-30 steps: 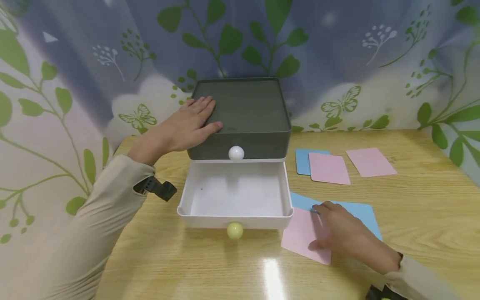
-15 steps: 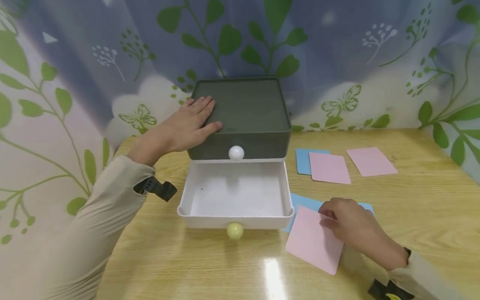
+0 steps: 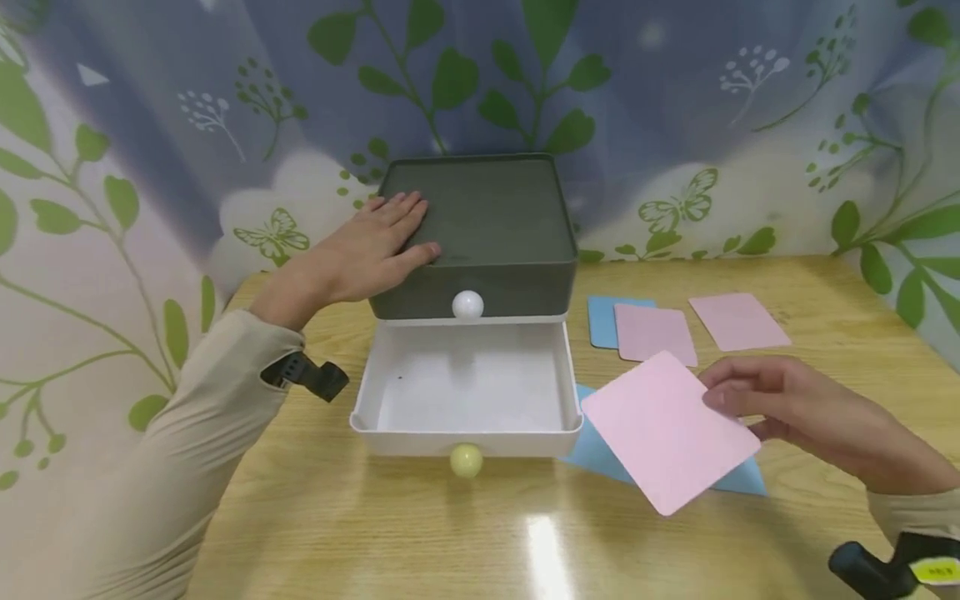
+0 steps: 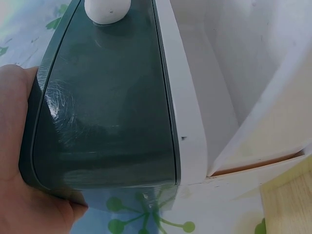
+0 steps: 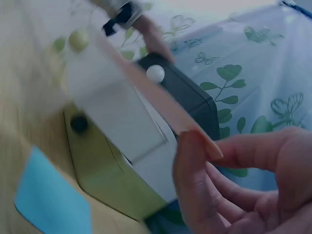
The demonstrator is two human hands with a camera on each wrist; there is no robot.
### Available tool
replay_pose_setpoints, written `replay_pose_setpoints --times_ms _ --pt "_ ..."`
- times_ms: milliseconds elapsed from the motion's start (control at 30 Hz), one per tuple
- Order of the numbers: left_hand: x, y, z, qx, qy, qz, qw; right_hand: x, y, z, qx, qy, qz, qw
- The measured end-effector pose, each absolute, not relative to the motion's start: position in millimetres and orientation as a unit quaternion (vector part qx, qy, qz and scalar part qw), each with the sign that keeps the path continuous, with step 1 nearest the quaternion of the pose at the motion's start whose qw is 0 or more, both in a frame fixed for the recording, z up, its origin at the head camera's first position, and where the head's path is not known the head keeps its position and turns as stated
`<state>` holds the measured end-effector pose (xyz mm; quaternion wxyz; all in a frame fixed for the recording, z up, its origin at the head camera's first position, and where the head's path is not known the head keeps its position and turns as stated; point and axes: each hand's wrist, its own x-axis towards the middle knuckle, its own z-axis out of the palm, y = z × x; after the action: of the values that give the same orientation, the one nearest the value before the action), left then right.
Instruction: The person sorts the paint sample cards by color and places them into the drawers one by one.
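My right hand [image 3: 810, 417] pinches a pink square card [image 3: 667, 433] by its right side, raised and tilted above a blue sheet [image 3: 600, 454] on the table. Seen nearly edge-on in the right wrist view, the same card [image 5: 168, 107] sits between thumb and fingers. My left hand [image 3: 367, 254] rests with straight fingers on the dark green top [image 3: 495, 208] of a small drawer box, at its left edge. Below, the white lower drawer [image 3: 420, 443] is pulled out and shows a bare inside; a yellow knob [image 3: 467, 460] is on its front.
At the back right lie a small blue card [image 3: 602, 323], a pink card [image 3: 654, 329] overlapping it, and another pink card [image 3: 738, 321]. The upper drawer has a white knob [image 3: 468, 305] and is closed. A leaf-patterned curtain [image 3: 675, 108] hangs behind the wooden table [image 3: 360, 533].
My right hand has picked the pink card up from the blue sheet and moved up and to the right with it, turning it. The left hand stays on the box.
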<state>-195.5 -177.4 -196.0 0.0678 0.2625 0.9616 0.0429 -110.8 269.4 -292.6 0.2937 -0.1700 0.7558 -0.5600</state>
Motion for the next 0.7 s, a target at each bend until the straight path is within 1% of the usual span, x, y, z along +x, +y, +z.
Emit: replay_pose_setpoints --times_ms 100,167,300,400,467,567,700 --pt "-195 -178 -195 0.264 0.961 0.043 0.065 -116 268 -297 -0.189 0.660 -0.647 0.331" --pt "-195 -178 -195 0.265 0.961 0.043 0.064 -117 264 -298 -0.171 0.624 -0.681 0.342" --pt "-195 -178 -197 0.265 0.961 0.045 0.064 -118 250 -295 -0.121 0.598 -0.717 0.338" --pt "-195 -178 -198 0.263 0.962 0.045 0.065 -120 235 -290 -0.117 0.586 -0.732 0.326" --pt "-195 -178 -198 0.261 0.962 0.045 0.064 -121 224 -288 -0.137 0.571 -0.744 0.319" --pt "-196 -178 -198 0.260 0.962 0.045 0.064 -123 209 -286 -0.193 0.545 -0.751 0.319" --pt "-196 -178 -197 0.261 0.962 0.044 0.065 -125 203 -286 -0.250 0.543 -0.741 0.306"
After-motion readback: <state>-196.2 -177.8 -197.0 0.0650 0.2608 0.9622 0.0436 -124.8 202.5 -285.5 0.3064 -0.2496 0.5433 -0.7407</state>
